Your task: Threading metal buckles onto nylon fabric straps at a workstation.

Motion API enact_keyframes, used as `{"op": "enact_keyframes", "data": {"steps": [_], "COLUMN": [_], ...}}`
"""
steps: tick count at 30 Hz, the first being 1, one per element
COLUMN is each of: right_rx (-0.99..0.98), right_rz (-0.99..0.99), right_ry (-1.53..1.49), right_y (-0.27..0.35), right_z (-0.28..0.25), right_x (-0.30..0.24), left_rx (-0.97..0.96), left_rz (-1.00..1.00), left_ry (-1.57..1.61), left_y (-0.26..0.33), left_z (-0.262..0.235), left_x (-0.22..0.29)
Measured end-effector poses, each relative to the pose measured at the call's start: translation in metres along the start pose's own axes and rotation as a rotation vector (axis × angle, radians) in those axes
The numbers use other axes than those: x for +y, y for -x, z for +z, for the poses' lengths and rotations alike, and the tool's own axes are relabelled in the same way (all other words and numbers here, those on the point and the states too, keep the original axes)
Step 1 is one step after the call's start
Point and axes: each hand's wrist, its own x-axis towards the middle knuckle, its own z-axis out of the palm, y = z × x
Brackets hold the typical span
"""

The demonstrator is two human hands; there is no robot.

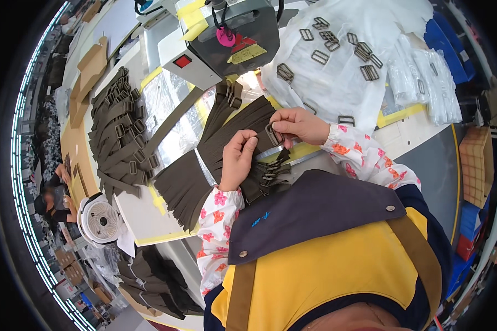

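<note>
My left hand pinches the end of a dark brown webbing strap over the table. My right hand grips a dark metal slide buckle at that same strap end, and the two hands almost touch. Under them lies a fan of cut brown straps. A small stack of straps with buckles fitted sits just below my left hand. Both wrists wear white floral sleeves.
A sewing machine stands at the back. White plastic bags with several loose metal buckles lie at the right. A pile of buckled straps lies at the left, a small white fan below it. Another person sits far left.
</note>
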Motion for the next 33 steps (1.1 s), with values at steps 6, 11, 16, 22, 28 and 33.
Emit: {"op": "enact_keyframes", "data": {"steps": [6, 11, 16, 22, 28, 33], "right_rx": [0.035, 0.090, 0.135, 0.142, 0.099, 0.083], "right_rz": [0.032, 0.074, -0.056, -0.090, -0.019, -0.188], "right_ry": [0.118, 0.163, 0.383, 0.531, 0.342, 0.598], "right_y": [-0.014, -0.016, -0.014, -0.036, -0.035, -0.029], "right_z": [0.007, 0.013, 0.019, 0.024, 0.030, 0.037], "right_x": [0.022, 0.023, 0.028, 0.045, 0.062, 0.053], "left_rx": [-0.032, 0.038, -0.034, 0.005, 0.004, -0.044], "left_rz": [0.033, -0.009, 0.464, 0.071, 0.108, 0.193], "left_ry": [-0.057, -0.038, -0.651, -0.356, -0.646, -0.691], "left_y": [-0.001, 0.002, 0.006, 0.024, 0.020, 0.018], "left_z": [0.006, 0.007, 0.003, -0.014, -0.021, -0.023], "left_x": [-0.003, 0.010, 0.021, 0.018, 0.016, 0.021]}}
